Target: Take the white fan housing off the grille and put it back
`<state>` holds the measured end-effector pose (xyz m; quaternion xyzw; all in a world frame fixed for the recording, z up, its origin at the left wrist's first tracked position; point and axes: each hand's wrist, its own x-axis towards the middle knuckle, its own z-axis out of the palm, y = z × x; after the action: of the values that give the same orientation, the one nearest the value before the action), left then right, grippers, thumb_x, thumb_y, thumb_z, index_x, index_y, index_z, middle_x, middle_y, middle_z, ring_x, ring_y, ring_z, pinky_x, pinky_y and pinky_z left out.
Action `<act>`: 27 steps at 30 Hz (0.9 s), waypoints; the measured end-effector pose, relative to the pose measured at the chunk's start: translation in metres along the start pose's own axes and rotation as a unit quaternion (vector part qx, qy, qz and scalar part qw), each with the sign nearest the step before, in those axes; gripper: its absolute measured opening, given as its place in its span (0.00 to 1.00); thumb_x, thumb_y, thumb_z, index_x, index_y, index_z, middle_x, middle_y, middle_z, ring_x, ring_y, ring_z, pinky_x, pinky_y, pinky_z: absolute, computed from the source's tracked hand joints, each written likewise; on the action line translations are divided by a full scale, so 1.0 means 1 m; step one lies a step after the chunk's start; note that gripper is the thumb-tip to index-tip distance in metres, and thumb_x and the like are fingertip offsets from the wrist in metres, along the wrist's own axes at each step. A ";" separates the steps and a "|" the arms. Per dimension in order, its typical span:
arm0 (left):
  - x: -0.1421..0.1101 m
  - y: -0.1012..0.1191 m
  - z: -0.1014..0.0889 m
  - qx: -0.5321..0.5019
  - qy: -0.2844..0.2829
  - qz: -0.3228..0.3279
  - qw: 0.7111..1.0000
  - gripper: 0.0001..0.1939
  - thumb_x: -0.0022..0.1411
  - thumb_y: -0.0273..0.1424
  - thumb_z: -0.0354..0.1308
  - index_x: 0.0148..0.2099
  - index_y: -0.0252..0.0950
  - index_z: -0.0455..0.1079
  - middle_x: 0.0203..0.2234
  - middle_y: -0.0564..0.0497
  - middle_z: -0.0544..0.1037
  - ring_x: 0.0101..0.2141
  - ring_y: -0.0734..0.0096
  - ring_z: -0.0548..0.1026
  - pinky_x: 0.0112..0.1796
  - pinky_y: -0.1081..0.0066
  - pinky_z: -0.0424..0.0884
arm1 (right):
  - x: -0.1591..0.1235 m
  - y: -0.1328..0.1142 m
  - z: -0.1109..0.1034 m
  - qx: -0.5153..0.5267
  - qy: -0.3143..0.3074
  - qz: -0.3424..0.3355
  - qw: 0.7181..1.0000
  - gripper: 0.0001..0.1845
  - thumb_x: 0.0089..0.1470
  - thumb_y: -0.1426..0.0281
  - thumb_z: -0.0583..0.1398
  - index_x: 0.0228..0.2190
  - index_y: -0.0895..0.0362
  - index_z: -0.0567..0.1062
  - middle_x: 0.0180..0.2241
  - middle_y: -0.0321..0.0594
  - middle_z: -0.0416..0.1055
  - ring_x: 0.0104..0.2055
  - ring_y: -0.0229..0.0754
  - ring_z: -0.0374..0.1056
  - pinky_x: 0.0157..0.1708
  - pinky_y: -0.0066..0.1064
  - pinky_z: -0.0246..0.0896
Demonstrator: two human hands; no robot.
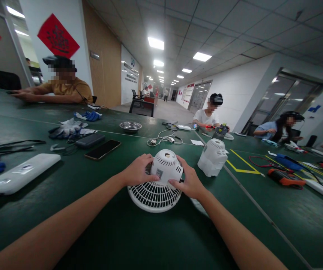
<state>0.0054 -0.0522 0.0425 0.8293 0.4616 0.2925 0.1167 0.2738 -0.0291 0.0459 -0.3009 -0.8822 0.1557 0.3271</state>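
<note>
A white fan head (165,165) rests grille down on the green table in front of me. Its slatted grille (154,198) spreads out beneath the rounded motor housing. My left hand (139,170) grips the housing from the left, its thumb beside a small printed label. From the right, my right hand (191,179) holds the same housing, thumb on the front and fingers behind. Just to the right stands a separate white plastic housing (212,157) with vent slots. Part of a pale object under my right forearm is hidden.
A phone (102,149), a black case (90,140), work gloves (68,128) and a white power bank-like device (23,174) lie left. Behind are a metal bowl (130,126) and a white cable (165,139). An orange multimeter (285,178) lies right. Several people sit around the table.
</note>
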 end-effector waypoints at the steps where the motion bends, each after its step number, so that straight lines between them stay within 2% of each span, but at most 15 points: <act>1: 0.000 0.001 0.000 0.001 -0.001 0.000 1.000 0.32 0.54 0.55 0.61 0.51 0.37 0.71 0.45 0.43 0.73 0.45 0.54 0.69 0.45 0.55 0.67 | 0.000 0.000 -0.001 0.002 -0.003 0.001 1.000 0.48 0.51 0.60 0.67 0.66 0.54 0.52 0.62 0.50 0.63 0.61 0.56 0.63 0.59 0.53 0.58; 13: -0.001 0.003 0.000 0.005 0.004 -0.008 1.000 0.32 0.54 0.55 0.61 0.52 0.37 0.71 0.45 0.44 0.73 0.45 0.54 0.70 0.45 0.56 0.68 | 0.000 0.003 -0.003 0.031 -0.034 0.007 0.999 0.48 0.54 0.61 0.66 0.67 0.53 0.48 0.64 0.51 0.60 0.63 0.56 0.61 0.60 0.55 0.57; 18: -0.001 0.000 0.000 0.018 0.006 0.013 1.000 0.31 0.55 0.53 0.61 0.52 0.37 0.71 0.46 0.43 0.74 0.46 0.52 0.71 0.46 0.54 0.68 | 0.000 0.002 -0.003 -0.001 -0.017 -0.009 1.000 0.49 0.52 0.60 0.66 0.67 0.52 0.48 0.64 0.50 0.59 0.64 0.57 0.60 0.61 0.55 0.56; 20: -0.001 -0.004 -0.001 0.015 0.005 0.026 1.000 0.28 0.56 0.51 0.61 0.52 0.37 0.71 0.47 0.43 0.75 0.46 0.52 0.72 0.48 0.53 0.67 | 0.000 -0.001 -0.004 -0.023 -0.009 -0.009 1.000 0.52 0.50 0.57 0.68 0.67 0.51 0.48 0.64 0.50 0.59 0.63 0.59 0.60 0.60 0.56 0.56; 22: -0.001 -0.009 -0.001 -0.001 0.015 0.025 1.000 0.26 0.59 0.47 0.60 0.54 0.37 0.70 0.48 0.43 0.76 0.48 0.53 0.73 0.50 0.52 0.66 | -0.001 -0.005 -0.004 -0.022 -0.015 0.007 1.000 0.56 0.47 0.55 0.69 0.68 0.51 0.45 0.58 0.51 0.66 0.55 0.59 0.68 0.54 0.56 0.63; 24: -0.002 -0.013 -0.001 -0.027 0.032 0.012 0.999 0.26 0.62 0.43 0.57 0.59 0.37 0.67 0.51 0.43 0.76 0.50 0.54 0.73 0.53 0.52 0.65 | -0.003 -0.009 -0.003 0.012 -0.040 0.027 0.999 0.56 0.49 0.56 0.67 0.68 0.51 0.42 0.47 0.47 0.75 0.41 0.53 0.75 0.43 0.49 0.70; 25: -0.003 -0.014 0.000 -0.043 0.036 0.007 0.998 0.27 0.64 0.43 0.55 0.61 0.38 0.65 0.52 0.43 0.76 0.51 0.54 0.73 0.54 0.51 0.64 | -0.004 -0.010 -0.002 0.034 -0.053 0.032 0.998 0.55 0.51 0.57 0.66 0.67 0.52 0.40 0.41 0.44 0.76 0.35 0.48 0.75 0.38 0.45 0.71; 27: -0.006 -0.012 0.003 -0.077 0.029 0.018 0.996 0.32 0.64 0.45 0.55 0.66 0.38 0.59 0.56 0.41 0.73 0.53 0.52 0.72 0.55 0.49 0.64 | -0.006 -0.011 0.001 0.070 -0.069 0.027 0.995 0.52 0.53 0.62 0.64 0.67 0.52 0.39 0.36 0.39 0.76 0.29 0.43 0.72 0.32 0.38 0.70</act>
<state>-0.0030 -0.0502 0.0321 0.8169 0.4264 0.3534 0.1611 0.2724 -0.0418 0.0476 -0.2899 -0.8812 0.2462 0.2810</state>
